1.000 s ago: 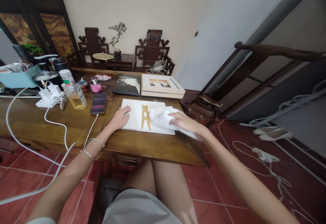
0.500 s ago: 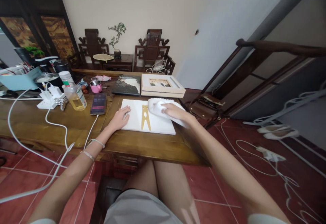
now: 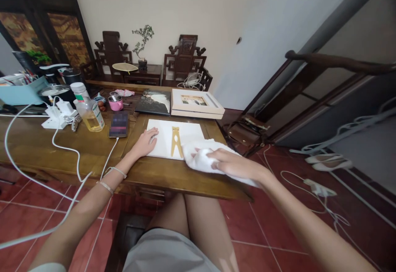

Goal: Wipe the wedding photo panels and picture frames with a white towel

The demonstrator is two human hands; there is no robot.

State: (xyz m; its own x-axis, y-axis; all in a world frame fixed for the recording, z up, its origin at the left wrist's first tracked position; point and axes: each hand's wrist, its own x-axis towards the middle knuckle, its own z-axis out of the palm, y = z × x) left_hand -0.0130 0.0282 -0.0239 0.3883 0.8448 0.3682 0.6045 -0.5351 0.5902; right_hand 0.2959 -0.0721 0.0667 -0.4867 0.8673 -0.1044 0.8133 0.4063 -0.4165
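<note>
A white canvas board (image 3: 188, 133) with a gold clothespin shape (image 3: 176, 141) on it lies on the wooden table (image 3: 173, 175) in front of me. My left hand (image 3: 145, 142) rests flat on the board's left edge, fingers stretched out. My right hand (image 3: 230, 164) presses a crumpled white cloth (image 3: 201, 156) down on the board's near right corner and the table edge, fingers curled over it.
Behind the board lie a dark picture (image 3: 154, 101) and stacked white frames (image 3: 196, 103). To the left are a phone (image 3: 119, 124) with its cable, an oil bottle (image 3: 87, 109), a pink cup (image 3: 115, 102) and a power strip (image 3: 58, 115). A brown bag (image 3: 247, 131) and cables sit on the red floor to the right.
My right hand with the cloth went from the board's right side up to its far right corner, then back down to the near right corner. The left hand stayed put.
</note>
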